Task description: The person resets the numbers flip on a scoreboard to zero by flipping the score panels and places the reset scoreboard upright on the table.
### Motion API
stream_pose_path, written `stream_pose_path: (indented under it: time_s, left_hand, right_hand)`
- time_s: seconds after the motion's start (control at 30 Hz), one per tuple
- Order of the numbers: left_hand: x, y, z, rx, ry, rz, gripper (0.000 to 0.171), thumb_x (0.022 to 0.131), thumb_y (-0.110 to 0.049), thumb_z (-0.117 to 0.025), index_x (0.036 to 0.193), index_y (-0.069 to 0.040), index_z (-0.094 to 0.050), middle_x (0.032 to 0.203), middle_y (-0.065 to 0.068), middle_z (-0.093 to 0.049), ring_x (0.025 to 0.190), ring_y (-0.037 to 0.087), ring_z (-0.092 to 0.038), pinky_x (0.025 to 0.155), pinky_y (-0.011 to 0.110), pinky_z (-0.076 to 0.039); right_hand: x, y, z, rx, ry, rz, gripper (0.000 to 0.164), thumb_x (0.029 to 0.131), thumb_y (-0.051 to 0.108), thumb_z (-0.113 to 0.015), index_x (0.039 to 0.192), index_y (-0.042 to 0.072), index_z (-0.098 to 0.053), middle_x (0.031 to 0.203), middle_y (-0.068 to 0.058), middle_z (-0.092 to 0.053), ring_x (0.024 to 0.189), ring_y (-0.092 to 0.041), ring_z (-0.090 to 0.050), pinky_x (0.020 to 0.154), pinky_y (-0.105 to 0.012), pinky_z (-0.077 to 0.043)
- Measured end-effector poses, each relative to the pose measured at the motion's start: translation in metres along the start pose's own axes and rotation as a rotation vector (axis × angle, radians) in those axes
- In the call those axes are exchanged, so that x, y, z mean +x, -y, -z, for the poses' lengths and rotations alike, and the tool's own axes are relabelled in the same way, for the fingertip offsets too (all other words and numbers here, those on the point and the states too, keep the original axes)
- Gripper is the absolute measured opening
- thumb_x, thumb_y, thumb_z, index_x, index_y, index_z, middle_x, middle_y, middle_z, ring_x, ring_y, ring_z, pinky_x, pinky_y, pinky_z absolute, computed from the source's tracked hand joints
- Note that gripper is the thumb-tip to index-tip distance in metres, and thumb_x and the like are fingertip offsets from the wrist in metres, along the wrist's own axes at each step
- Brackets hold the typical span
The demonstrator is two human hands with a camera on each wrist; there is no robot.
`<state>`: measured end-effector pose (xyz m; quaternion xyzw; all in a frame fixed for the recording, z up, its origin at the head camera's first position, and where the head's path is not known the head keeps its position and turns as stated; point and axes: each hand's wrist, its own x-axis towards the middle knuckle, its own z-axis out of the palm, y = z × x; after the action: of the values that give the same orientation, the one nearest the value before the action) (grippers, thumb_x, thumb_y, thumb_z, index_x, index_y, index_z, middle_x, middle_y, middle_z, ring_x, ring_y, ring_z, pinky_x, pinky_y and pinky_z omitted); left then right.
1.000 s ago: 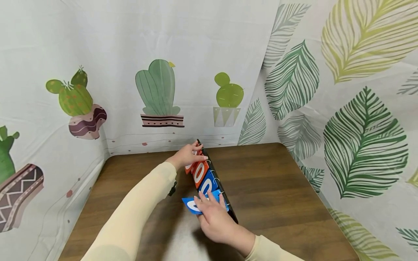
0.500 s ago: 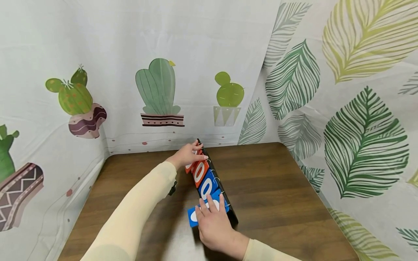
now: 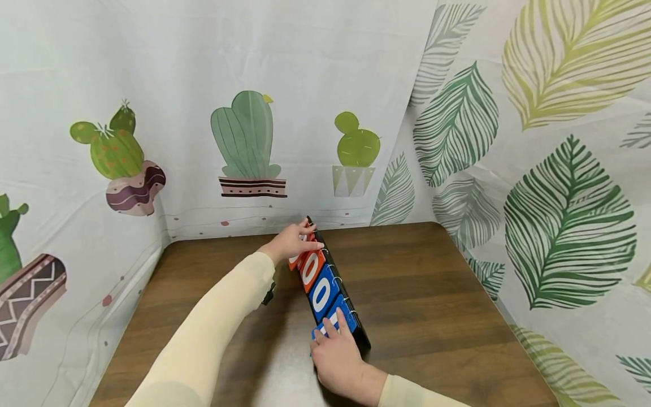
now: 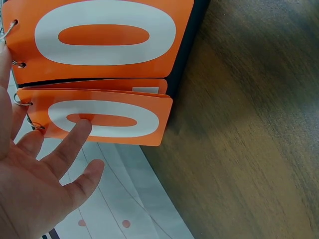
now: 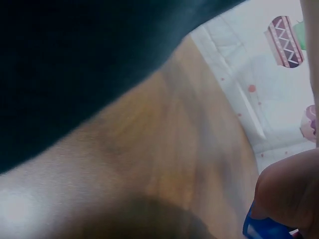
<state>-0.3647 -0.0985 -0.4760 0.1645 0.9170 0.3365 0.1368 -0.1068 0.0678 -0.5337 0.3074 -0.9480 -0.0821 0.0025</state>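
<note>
A flip scoreboard (image 3: pixel 363 338) with a black frame stands lengthwise on the table, its number cards hung on metal rings. My left hand (image 3: pixel 291 243) holds its far end at the top edge. In the left wrist view, one finger lies over the smaller orange 0 card (image 4: pixel 149 130), below a larger orange 0 card (image 4: pixel 103 35). At the near end my right hand (image 3: pixel 338 359) grips the lower part of a blue card (image 3: pixel 351 322), index finger extended up its face. That card bears a white stroke, partly covered by fingers. Beside it hangs a blue 0 card (image 3: pixel 321 294).
The scoreboard stands on a brown wood-grain table (image 3: pixel 422 294). A white backdrop (image 3: pixel 193 51) printed with cacti rises behind and to the left, and a leaf-printed sheet (image 3: pixel 508 113) hangs along the right. A dark shape (image 5: pixel 75 64) blocks much of the right wrist view.
The near blue card has swung down against the scoreboard, and its white figure differs from the one before. My right hand has moved down slightly with it; the left hand stays put.
</note>
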Motion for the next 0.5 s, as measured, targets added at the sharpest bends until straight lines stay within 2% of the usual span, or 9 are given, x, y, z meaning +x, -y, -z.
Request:
stream_pose_path:
  time_s: [0.13, 0.5]
  left_hand:
    - [0.0008, 0.0013, -0.0003, 0.004, 0.003, -0.003, 0.090, 0.083, -0.068, -0.073, 0.158, -0.032, -0.041, 0.175, 0.002, -0.013, 0.161, 0.035, -0.015, 0.125, 0.057, -0.029]
    - [0.0013, 0.0007, 0.0002, 0.011, 0.003, 0.001, 0.089, 0.083, -0.068, -0.073, 0.158, -0.032, -0.040, 0.175, 0.002, -0.012, 0.161, 0.036, -0.016, 0.125, 0.057, -0.030]
  right_hand:
    - [-0.0013, 0.0019, -0.0051, 0.002, -0.007, 0.015, 0.023, 0.094, 0.032, -0.068, 0.113, 0.024, -0.079, 0.123, 0.006, -0.075, 0.134, -0.026, -0.060, 0.122, -0.061, -0.030]
    - [-0.0011, 0.0007, -0.0090, 0.021, -0.004, 0.026, 0.017, 0.093, 0.033, -0.070, 0.103, 0.026, -0.081, 0.116, 0.007, -0.078, 0.134, -0.028, -0.061, 0.122, -0.062, -0.030]
